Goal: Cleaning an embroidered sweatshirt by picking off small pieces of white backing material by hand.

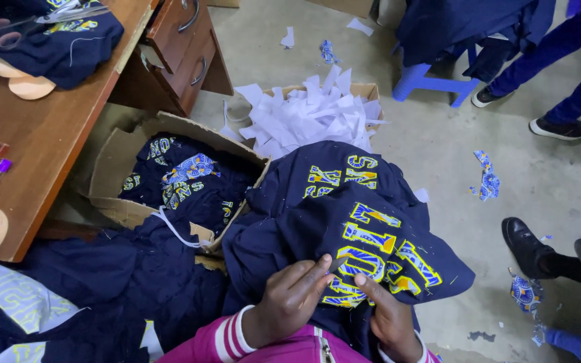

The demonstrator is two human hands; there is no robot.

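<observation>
The left hand (289,300) pinches a small dark blade (338,263) against the yellow-and-blue lettering of the navy fabric garment (331,215) on the lap, best worked shallowly while the right hand's (390,316) flat, empty fingers keep it taut.

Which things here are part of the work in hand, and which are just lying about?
In hand:
navy garment with appliqué letters
small blade, in left hand
right hand, pressing the fabric

Lying about:
box of paper scraps
box of navy garments
wooden desk
blue stool
</observation>
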